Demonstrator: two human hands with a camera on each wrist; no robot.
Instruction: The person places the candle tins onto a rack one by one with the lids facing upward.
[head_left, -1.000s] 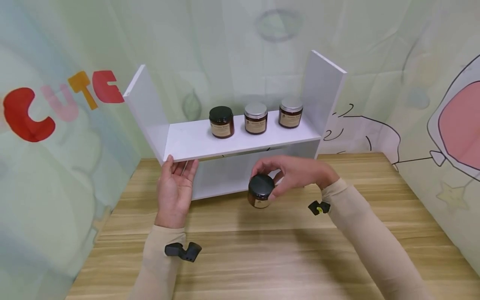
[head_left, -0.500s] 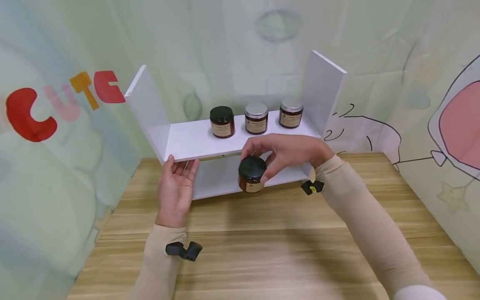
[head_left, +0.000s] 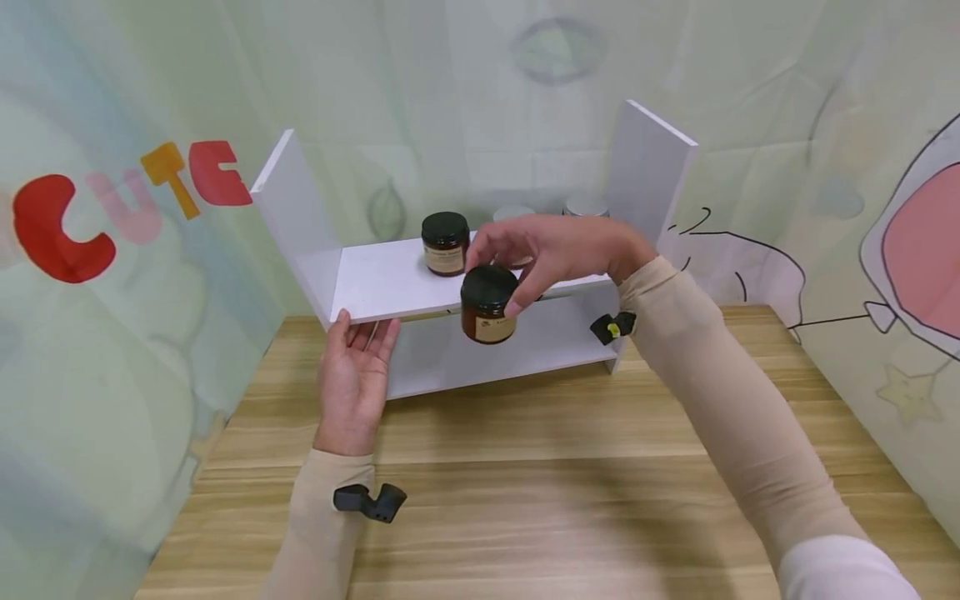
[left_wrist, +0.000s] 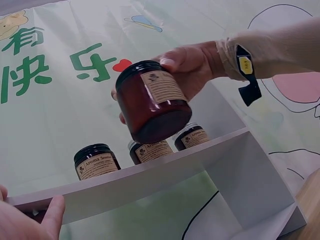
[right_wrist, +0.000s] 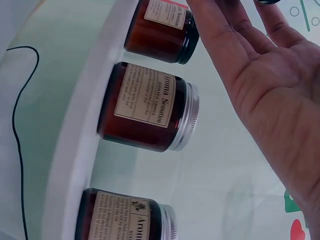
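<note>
My right hand [head_left: 562, 250] holds an amber glass jar [head_left: 489, 308] with a black lid, thumb and fingers round its upper part. The jar is upright, in front of the white shelf unit's upper board [head_left: 386, 287]. In the left wrist view its tan label and dark base show from below. My left hand [head_left: 352, 387], palm up, grips the front left edge of that board, thumb at the edge and fingers underneath. On the board stand a black-lidded jar [head_left: 446, 243] and two silver-lidded jars [right_wrist: 145, 107] [right_wrist: 120, 215], which my right hand partly hides in the head view.
The shelf unit has tall side panels, left [head_left: 288, 225] and right [head_left: 652, 179], and a lower level [head_left: 427, 358]. It stands on a wood-grain table [head_left: 510, 500]. Behind hangs a printed cloth backdrop [head_left: 450, 100].
My right hand has raised the black-lidded jar and moved it slightly left, from above the table to before the upper board's front edge. My left hand has stayed at the board's edge.
</note>
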